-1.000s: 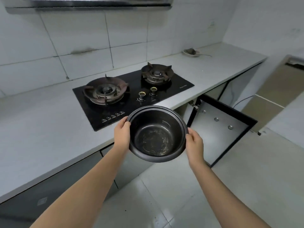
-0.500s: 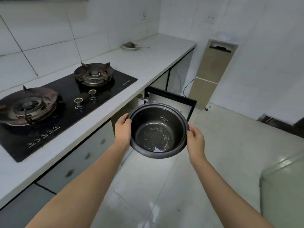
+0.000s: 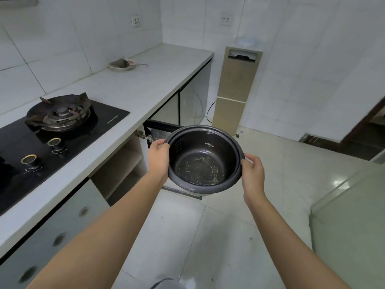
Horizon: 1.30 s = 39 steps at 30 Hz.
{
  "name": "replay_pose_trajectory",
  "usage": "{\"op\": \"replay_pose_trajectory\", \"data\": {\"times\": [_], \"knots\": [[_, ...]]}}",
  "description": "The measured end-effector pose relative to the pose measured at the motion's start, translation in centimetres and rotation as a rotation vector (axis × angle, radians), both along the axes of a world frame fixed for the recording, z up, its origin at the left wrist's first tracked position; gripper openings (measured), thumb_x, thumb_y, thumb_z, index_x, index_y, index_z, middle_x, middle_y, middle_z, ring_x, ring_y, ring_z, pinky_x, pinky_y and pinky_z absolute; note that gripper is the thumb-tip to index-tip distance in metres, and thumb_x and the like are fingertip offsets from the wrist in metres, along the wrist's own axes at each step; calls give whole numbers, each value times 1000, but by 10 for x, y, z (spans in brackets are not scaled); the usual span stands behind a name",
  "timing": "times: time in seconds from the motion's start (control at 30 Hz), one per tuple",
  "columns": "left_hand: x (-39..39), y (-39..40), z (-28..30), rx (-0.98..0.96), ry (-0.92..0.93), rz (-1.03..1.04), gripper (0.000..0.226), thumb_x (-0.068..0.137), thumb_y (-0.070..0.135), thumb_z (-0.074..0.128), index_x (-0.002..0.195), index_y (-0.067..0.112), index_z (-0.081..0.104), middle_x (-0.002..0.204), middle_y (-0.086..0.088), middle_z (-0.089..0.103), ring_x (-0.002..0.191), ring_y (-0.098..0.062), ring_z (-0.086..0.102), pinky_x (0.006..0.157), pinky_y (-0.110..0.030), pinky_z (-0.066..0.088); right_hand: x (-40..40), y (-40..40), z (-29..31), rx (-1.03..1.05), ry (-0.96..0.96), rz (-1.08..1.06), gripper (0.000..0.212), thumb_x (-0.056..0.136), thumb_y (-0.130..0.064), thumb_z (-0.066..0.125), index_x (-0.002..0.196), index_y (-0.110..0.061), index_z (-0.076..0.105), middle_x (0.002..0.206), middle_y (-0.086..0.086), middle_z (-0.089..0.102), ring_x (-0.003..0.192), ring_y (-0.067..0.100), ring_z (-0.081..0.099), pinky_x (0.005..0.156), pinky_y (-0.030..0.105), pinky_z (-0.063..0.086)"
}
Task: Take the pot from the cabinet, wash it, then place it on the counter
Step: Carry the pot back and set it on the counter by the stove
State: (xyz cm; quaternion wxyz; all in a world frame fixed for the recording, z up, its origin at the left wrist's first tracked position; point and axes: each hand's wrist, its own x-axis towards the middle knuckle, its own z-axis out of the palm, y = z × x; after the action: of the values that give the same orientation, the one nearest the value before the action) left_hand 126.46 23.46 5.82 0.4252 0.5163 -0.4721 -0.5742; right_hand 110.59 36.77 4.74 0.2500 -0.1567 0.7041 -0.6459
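A black round pot (image 3: 203, 161) with a scratched inner bottom is held out in front of me above the floor, mouth up and tilted slightly toward me. My left hand (image 3: 159, 157) grips its left rim and my right hand (image 3: 252, 172) grips its right rim. Behind the pot the cabinet (image 3: 123, 163) under the white counter (image 3: 133, 97) stands open, its dark-framed door (image 3: 160, 127) swung out and partly hidden by the pot.
A black gas hob (image 3: 58, 124) with a burner and knobs sits in the counter at left. A small dish (image 3: 120, 64) lies at the counter's far end. A tall beige water dispenser (image 3: 235, 90) stands against the far wall. A pale surface (image 3: 350, 226) juts in at right.
My view has swung to the right: the hob has slid to the left edge and the far corner with the dispenser has come into view. Both hands still hold the pot the same way.
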Motion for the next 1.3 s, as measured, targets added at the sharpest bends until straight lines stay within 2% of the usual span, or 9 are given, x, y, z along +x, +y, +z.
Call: {"op": "replay_pose_trajectory", "data": {"times": [0.13,0.27,0.37,0.43,0.6,0.77,1.07,1.2,1.3], "knots": [[-43,-34,-10,9,-12,-80,32,87,6,43,114,1,58,96,-10,63,89,-22,59,70,-26,49,-36,-20,-2,10,-16,-42,23,92,-14,48,113,-19,55,106,-2,62,88,10,58,68,19,43],[-93,-76,-15,16,17,-91,28,90,4,44,115,4,56,89,0,60,80,-10,56,66,-21,46,-78,-58,-5,16,-10,-73,24,92,-14,48,116,-18,54,99,-5,63,84,3,57,66,18,42],[-131,-117,-15,6,21,-133,27,91,5,43,115,4,55,89,-1,59,81,-12,57,65,-22,46,-110,-94,-5,21,-6,-103,25,93,-14,46,117,-17,53,91,-12,60,82,1,55,65,17,41],[-154,-145,-15,-5,4,-167,28,90,8,43,113,4,57,93,-6,62,85,-18,59,66,-25,48,-130,-117,-4,23,-7,-125,26,93,-15,47,118,-16,53,93,-9,61,82,0,55,66,17,41],[-207,-200,-8,5,21,-179,27,91,9,44,114,8,58,95,-2,61,88,-16,59,74,-27,51,-178,-169,2,28,-5,-165,26,92,-17,49,118,-17,53,105,-2,62,82,-1,54,65,16,40],[-251,-239,-6,25,50,-185,28,90,5,44,115,6,58,91,0,60,83,-14,58,69,-24,49,-222,-209,4,39,-11,-160,28,92,-16,49,120,-16,53,104,-1,62,81,0,55,64,17,40],[-341,-298,-13,49,95,-50,23,88,1,43,105,6,58,83,0,59,76,-14,57,64,-23,49,-329,-282,-5,30,-3,-27,30,91,-10,46,119,-16,54,95,-8,63,84,6,58,72,20,46],[-393,-324,-12,64,123,40,27,88,0,43,110,3,59,81,0,60,72,-12,57,63,-22,50,-394,-319,-5,43,3,81,28,91,-10,47,116,-19,55,113,2,64,103,16,60,88,27,48],[-420,-338,-10,53,120,96,30,89,1,42,115,1,58,82,0,60,72,-11,57,64,-21,50,-432,-343,0,48,27,158,25,92,-11,47,114,-20,54,114,3,63,106,17,59,85,25,47]]}}
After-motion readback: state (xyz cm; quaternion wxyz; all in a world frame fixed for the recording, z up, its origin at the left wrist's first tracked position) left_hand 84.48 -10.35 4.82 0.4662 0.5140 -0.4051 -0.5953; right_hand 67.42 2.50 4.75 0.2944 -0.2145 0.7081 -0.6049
